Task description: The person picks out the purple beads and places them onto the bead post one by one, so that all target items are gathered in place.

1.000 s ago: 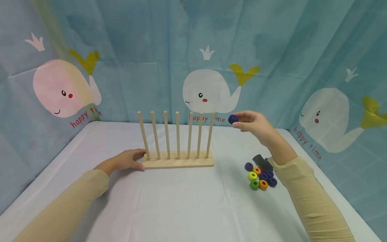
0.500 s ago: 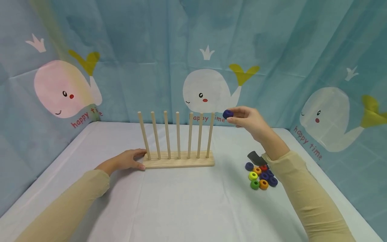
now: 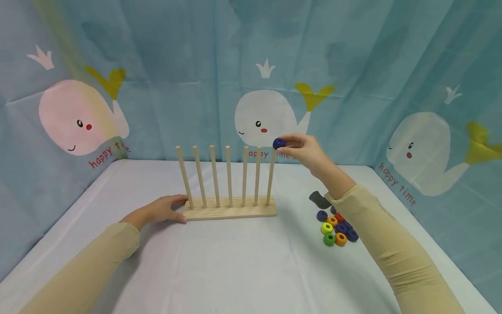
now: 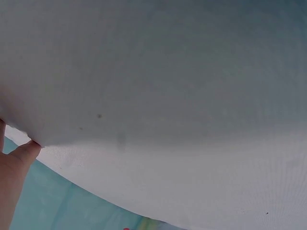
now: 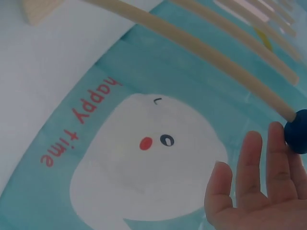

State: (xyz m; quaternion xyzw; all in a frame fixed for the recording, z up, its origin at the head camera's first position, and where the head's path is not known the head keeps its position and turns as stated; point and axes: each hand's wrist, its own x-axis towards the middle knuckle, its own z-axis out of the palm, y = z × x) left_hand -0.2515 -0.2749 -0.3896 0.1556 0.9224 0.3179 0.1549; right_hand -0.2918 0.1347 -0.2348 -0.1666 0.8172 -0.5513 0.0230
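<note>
My right hand point(image 3: 303, 150) pinches a dark blue bead point(image 3: 279, 144) between thumb and fingers. The bead is right at the tip of the rightmost peg point(image 3: 270, 179) of a wooden peg stand point(image 3: 231, 213). In the right wrist view, that peg's end meets the blue bead point(image 5: 298, 132), beside the raised fingers point(image 5: 249, 167). At the stand's left end, my left hand point(image 3: 161, 210) grips the base, thumb in front and fingers behind. No beads sit on the upright pegs. The left wrist view shows only part of the left hand point(image 4: 14, 167), low at the left edge.
Right of the stand, several loose beads lie in a cluster on the white table point(image 3: 235, 270): blue, orange, a yellow bead point(image 3: 327, 228), a green bead point(image 3: 329, 239) and red. The right forearm overlaps some. A whale-print curtain point(image 3: 180, 87) stands behind the table.
My right hand has carried the blue bead left and slightly up, from beside the stand to the rightmost peg's tip. The left hand has kept its grip on the base.
</note>
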